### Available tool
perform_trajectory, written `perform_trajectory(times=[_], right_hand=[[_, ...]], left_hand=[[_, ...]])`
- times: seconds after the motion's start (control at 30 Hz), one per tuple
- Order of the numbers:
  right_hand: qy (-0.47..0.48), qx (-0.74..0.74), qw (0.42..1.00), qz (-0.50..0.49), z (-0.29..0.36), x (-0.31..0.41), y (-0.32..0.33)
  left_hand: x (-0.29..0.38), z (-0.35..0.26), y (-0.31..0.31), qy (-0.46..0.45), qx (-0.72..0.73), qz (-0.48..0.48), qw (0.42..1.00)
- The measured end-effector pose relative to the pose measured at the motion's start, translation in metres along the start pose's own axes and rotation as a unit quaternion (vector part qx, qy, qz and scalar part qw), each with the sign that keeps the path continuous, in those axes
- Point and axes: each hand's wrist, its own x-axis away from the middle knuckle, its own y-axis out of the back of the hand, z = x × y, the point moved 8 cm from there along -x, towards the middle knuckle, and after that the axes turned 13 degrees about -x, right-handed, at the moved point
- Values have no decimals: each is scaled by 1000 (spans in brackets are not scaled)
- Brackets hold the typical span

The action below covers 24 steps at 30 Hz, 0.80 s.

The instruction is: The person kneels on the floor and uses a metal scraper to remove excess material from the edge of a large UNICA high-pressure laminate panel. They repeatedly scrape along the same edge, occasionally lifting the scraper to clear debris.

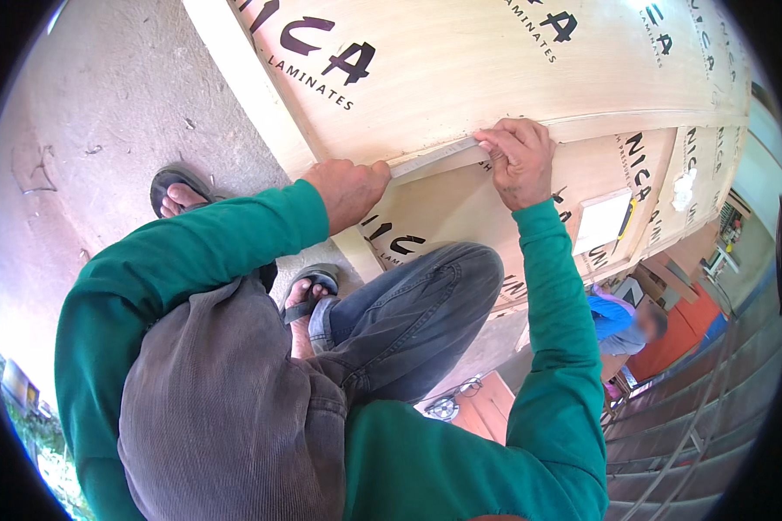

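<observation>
A thin pale edging strip [438, 158] lies along the front edge of a wooden divider in a cabinet carcass. My left hand [350, 194] grips the strip's near end, its fingers curled and thumb pressed on top. Farther along, my right hand [521, 163] pinches the same edge between thumb and fingers. Laminated panels with printed lettering, an upper one [430, 71] and a lower one [456, 208], flank the divider. A pale side board [260, 84] crosses the carcass close to my left hand.
On the lower panel rest a white rectangular piece [601, 221], a yellow-and-black tool [627, 218], perhaps a utility knife, and a crumpled white wad [684, 189]. Concrete floor [124, 84] lies at left. Beyond my right arm are a person in blue [616, 322] and an orange surface [671, 332].
</observation>
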Motion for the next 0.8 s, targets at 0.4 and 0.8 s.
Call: perform_trajectory(times=[0.4,0.8], right_hand=[[14,-12,1000,18,22,4,-19],[-4,3,1000,27,15,4,-21]], left_hand=[[32,4,0,-4,1,18,1000],[21,16,-17,3,23,13,1000]])
